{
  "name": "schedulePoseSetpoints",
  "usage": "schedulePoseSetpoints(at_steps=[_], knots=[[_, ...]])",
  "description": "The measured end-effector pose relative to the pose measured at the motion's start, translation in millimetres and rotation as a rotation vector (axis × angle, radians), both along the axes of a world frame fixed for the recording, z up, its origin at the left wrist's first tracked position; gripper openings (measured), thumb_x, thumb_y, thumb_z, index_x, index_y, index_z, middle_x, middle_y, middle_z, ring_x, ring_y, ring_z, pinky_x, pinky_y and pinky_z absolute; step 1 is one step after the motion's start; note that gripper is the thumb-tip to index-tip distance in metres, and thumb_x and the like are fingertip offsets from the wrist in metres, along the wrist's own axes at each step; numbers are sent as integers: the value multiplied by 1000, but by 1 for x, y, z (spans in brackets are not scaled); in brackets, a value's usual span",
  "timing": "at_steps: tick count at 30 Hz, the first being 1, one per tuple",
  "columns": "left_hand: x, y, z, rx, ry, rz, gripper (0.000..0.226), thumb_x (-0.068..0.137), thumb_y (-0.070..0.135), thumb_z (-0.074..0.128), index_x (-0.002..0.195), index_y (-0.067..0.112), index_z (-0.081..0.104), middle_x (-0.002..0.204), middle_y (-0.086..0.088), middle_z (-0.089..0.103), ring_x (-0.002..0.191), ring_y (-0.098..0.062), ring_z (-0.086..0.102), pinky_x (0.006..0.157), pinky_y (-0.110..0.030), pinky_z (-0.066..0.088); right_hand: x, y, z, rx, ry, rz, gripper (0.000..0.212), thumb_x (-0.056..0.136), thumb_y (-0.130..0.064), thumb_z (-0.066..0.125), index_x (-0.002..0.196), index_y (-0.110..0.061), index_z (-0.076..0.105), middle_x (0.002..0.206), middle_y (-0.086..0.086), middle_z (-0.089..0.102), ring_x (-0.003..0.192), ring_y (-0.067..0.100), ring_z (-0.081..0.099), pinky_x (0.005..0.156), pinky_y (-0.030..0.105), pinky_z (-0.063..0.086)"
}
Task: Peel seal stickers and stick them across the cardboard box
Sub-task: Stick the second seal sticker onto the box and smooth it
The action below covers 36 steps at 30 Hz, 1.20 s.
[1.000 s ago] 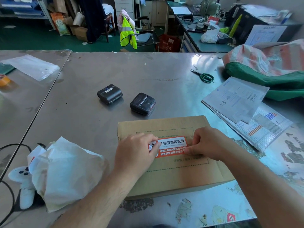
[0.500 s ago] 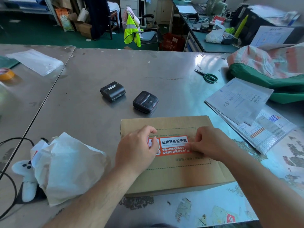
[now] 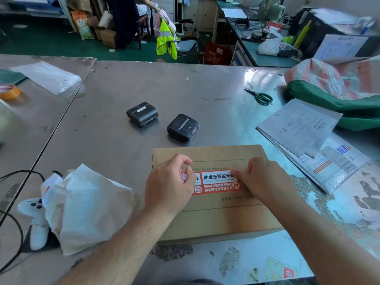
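Note:
A flat cardboard box (image 3: 216,221) lies on the steel table in front of me. An orange-and-white seal sticker (image 3: 218,183) with printed characters runs across its top. My left hand (image 3: 168,184) pinches the sticker's left end, which curls up off the box between thumb and fingers. My right hand (image 3: 265,179) rests on the right part of the sticker, with bent fingertips pressing it down. The sticker's right end is hidden under that hand.
Two small black label printers (image 3: 142,113) (image 3: 183,127) sit behind the box. Crumpled white paper (image 3: 86,206) over a white controller (image 3: 34,212) lies left, with cables. Papers (image 3: 304,128), green scissors (image 3: 261,96) and a green bag (image 3: 329,99) lie right. A tape roll (image 3: 9,91) sits far left.
My right hand has slid left over the sticker and now presses on it. My left hand has lifted the sticker's left end, so more of the orange strip shows between the hands.

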<state>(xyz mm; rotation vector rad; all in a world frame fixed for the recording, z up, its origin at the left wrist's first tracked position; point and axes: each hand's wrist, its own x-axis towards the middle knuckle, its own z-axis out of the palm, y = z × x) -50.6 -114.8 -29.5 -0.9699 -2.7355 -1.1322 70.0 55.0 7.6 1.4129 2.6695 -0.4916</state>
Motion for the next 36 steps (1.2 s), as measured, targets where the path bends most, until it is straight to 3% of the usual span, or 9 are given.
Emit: schedulePoseSetpoints(at_steps=[4,6,8,11,19,23,28,33,36], knots=[[1,-1,2,39,-23,13,6,84,25,60,89,28,62,50,13,35,51,-1,40,47,-19,20,12,-11,-9,29,69,48,44,79,-63,69,76,-23,49,81,-5,58,84,24,58,65,32,39],[0,-1,2,39,-33,17,6,84,25,60,88,28,61,50,12,35,51,2,39,48,-22,20,12,-13,-15,46,140,100,45,73,-63,74,86,-27,52,96,-6,51,101,26,51,78,34,40],[0,-1,1,31,-41,17,7,84,26,59,89,29,61,50,12,35,51,1,40,51,-24,21,8,-14,-19,89,156,121,58,66,-67,77,103,-28,54,112,-5,44,117,27,39,96,39,39],[0,0,1,25,-33,16,7,83,25,60,89,28,61,50,12,34,51,2,39,53,-24,19,-6,-16,-22,95,180,130,74,63,-73,74,116,-26,53,132,-3,45,134,24,31,109,38,31],[0,1,0,10,-44,33,8,83,26,59,90,29,61,49,10,36,50,-4,39,48,-23,21,-40,-15,-28,61,202,146,81,67,-80,65,127,-26,52,134,-3,47,132,23,33,113,38,27],[-1,0,0,27,-50,40,7,83,25,60,89,29,61,48,9,34,48,-1,38,46,-16,19,-22,-17,-30,5,162,221,89,65,-78,68,135,-28,48,153,3,34,147,30,19,121,41,16],[-1,0,-2,27,-48,33,6,83,26,58,87,29,60,49,9,35,49,0,38,47,-14,19,-2,-26,-33,-1,152,247,112,52,-91,51,145,-29,41,162,5,23,153,34,9,123,43,8],[-2,0,-1,27,-44,50,7,83,24,60,87,29,61,48,9,34,49,1,39,47,-14,18,-23,-24,-32,30,153,223,99,65,-86,58,144,-28,41,160,5,25,151,32,10,124,48,11],[-2,0,0,28,-41,59,7,84,24,59,88,28,61,49,9,36,50,1,41,48,-22,21,-32,-21,-34,28,160,207,93,70,-85,55,144,-29,40,161,7,24,151,31,11,124,49,11]])
